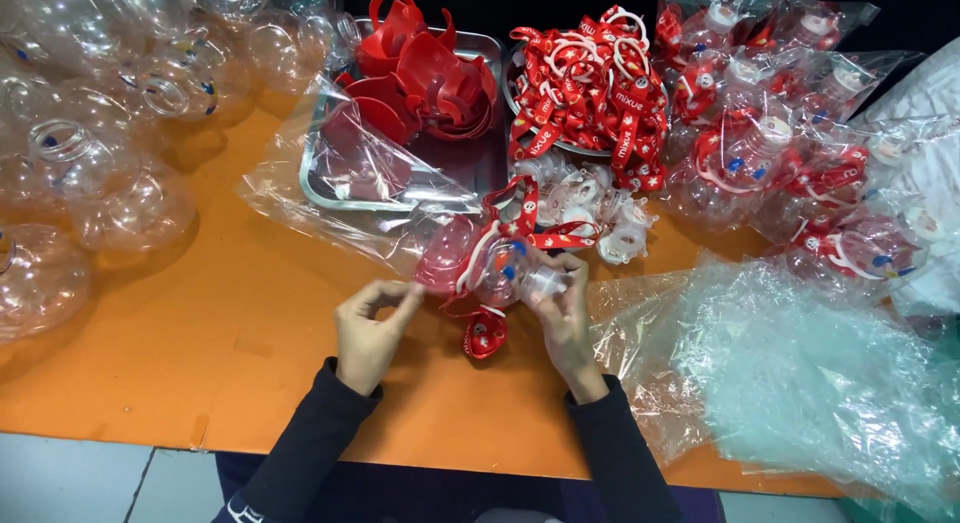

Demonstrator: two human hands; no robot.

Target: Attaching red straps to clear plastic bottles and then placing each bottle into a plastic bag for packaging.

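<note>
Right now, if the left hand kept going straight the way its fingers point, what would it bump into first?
Probably the clear bottle with the red strap, held by the right hand. The left hand points up and right, pinching a clear plastic bag edge; depth is hard to judge.

Tray left of straps.

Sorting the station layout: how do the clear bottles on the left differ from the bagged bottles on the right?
1. The clear bottles on the left lie loose and bare on the orange table; the bagged bottles on the right are each wrapped in a clear plastic bag.
2. The clear bottles show open necks with no strap; the bagged bottles carry white caps and red straps.
Shared: both are rounded, transparent plastic bottles heaped in piles.
</note>
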